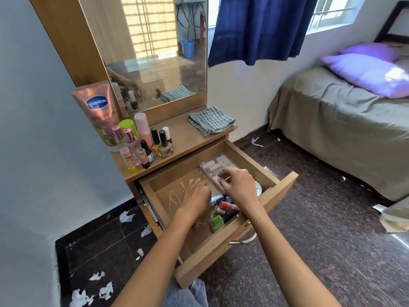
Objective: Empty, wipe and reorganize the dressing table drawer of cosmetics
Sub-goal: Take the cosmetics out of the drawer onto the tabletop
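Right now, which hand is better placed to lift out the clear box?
Probably the right hand: it hovers right over the clear box. The left hand is lower, beside the small bottles.

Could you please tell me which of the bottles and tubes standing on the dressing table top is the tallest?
The pink Vaseline tube at the far left, against the mirror frame. It stands well above the nail polish bottles and the green-capped bottle grouped before it.

"Vaseline" and "Gluta-Hya" on pink lotion tube (97, 109)

Bare forearms, sleeveless to the frame edge; light blue jeans (194, 293)
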Demonstrator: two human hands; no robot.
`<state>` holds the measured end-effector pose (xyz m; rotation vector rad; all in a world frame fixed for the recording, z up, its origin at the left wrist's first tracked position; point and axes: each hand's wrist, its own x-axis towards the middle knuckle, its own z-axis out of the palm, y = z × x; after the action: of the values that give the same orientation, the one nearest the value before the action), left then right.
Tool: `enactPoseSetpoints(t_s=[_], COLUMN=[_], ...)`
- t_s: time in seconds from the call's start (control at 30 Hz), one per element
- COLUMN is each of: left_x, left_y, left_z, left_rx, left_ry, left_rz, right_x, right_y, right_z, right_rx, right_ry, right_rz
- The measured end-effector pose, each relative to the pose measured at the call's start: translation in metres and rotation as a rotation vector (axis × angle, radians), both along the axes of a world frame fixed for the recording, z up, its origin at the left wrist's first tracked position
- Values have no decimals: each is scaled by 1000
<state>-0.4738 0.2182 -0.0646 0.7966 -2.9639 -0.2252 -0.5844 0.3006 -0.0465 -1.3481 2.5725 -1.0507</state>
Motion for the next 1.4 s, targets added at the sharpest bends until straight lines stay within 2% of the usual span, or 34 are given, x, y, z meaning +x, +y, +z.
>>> enactPoseSetpoints(t_s=[0.1,0.17,0.27,0.4,0.57,0.67,0.8,0.9,1.13,1.4], left_x=[10,18,30,38,43,48,45,42,44,47], left_y=[-3,-6,-3,-2,-11,-18,-23,-26,-27,-28], left_z=[3,8,13,12,12,12,4,0,-9,-7], left_rx=[-7,29,179,187,115,-20,-177,-187,-204,-182], left_ry=[88,256,556,750,847,826,636,529,423,382], left_rz=[119,238,376,376,342,336,329,359,365,348], right_x=[-1,-2,-2,18,39,37,36,33,35,38], right_y=[2,3,1,-10,-34,-49,-73,-93,-119,-123], right_z=[2,3,6,13,18,24,33,36,31,30], right_rx=[-46,-94,-154,-309,-456,-472,-522,-534,-489,-493], right_ry=[-29,-41,-147,-452,-598,-615,-483,-445,-347,-393], right_rz=[-40,-46,53,214,271,300,186,127,122,143])
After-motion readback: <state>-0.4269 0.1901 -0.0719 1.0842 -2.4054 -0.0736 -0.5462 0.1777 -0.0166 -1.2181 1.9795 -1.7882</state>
